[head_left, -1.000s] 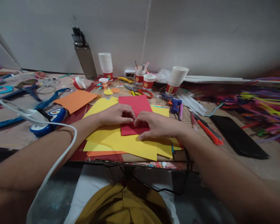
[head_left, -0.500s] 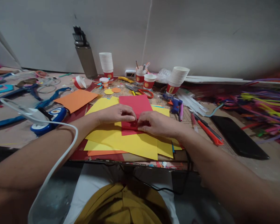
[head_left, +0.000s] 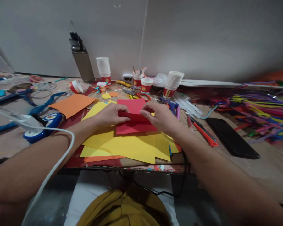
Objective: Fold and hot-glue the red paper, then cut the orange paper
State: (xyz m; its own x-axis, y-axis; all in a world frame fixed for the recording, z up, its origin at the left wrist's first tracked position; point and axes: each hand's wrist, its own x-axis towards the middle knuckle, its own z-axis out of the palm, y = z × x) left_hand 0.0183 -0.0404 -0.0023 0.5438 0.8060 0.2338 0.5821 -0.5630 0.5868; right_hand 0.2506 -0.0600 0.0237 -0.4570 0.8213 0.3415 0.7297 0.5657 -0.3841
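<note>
A sheet of red paper (head_left: 134, 128) lies over a loose pile of yellow sheets (head_left: 129, 147), with a crease or raised fold running across its middle. My left hand (head_left: 110, 114) pinches that fold at its left end between thumb and fingers. At the right end, my right hand (head_left: 159, 116) grips the paper with thumb and fingertips curled together. Both palms rest low over the pile. Orange and blue edges show beneath the yellow sheets.
Behind the paper stand stacked paper cups (head_left: 103, 69), more cups (head_left: 173, 83), scissors (head_left: 142, 95) and a bottle (head_left: 83, 64). An orange sheet (head_left: 72, 105) and a blue tape-like device (head_left: 43, 127) lie left. A utility knife (head_left: 205, 133), a black phone (head_left: 231, 138) and pipe cleaners (head_left: 266, 116) lie right.
My hands have moved apart, the right one outward to the paper's right side. The red paper's middle has been lifted into a fold. The view has shifted slightly.
</note>
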